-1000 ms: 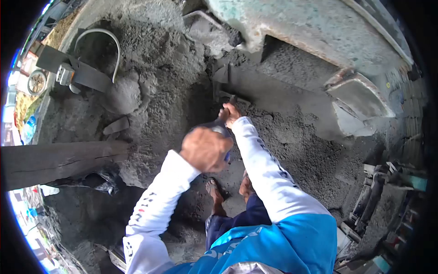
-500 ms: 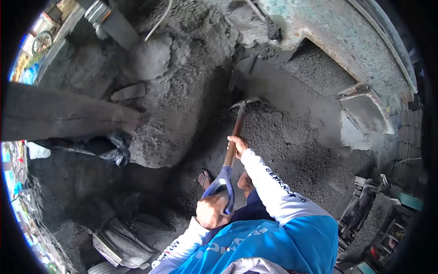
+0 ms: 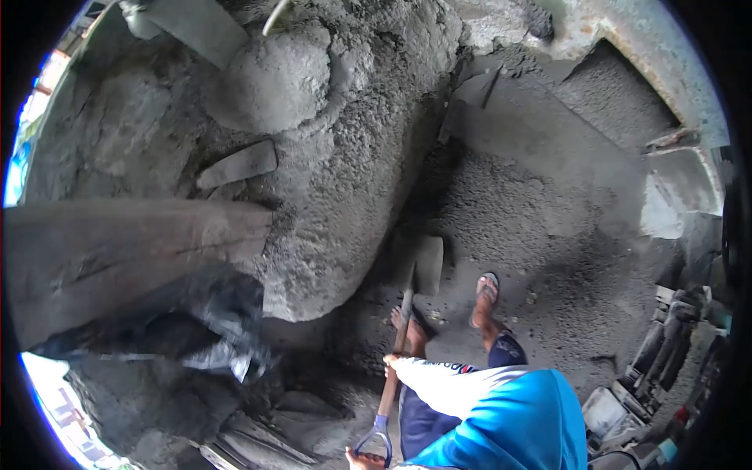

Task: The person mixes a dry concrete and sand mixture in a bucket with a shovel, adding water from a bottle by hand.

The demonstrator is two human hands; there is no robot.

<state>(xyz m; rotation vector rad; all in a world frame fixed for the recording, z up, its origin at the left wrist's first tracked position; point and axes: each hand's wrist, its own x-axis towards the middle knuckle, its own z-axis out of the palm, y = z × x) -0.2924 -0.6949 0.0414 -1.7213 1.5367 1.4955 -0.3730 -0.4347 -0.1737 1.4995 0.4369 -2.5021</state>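
Observation:
A shovel (image 3: pixel 398 330) with a wooden shaft and a bluish D-shaped grip crosses the lower middle of the head view. My right hand (image 3: pixel 395 363) is wrapped round the shaft, roughly midway along. At the bottom edge, my left hand (image 3: pixel 365 460) holds the D-grip, partly cut off by the frame. The grey blade (image 3: pixel 429 265) is low over the dusty floor, in front of my feet and beside a large rough grey mound. Loose grey granular material (image 3: pixel 509 211) covers the ground beyond the blade.
A rough grey mound (image 3: pixel 337 211) rises at left, with a thick wooden beam (image 3: pixel 141 239) and crumpled black plastic (image 3: pixel 211 329) against it. A flat stone-like piece (image 3: pixel 239 164) lies on top. Stacked slabs (image 3: pixel 662 345) stand at right. A pale block (image 3: pixel 674 192) is at upper right.
The shovel blade has come back from the material toward my feet, and both hands have moved down toward my body. My body has turned and the view has shifted.

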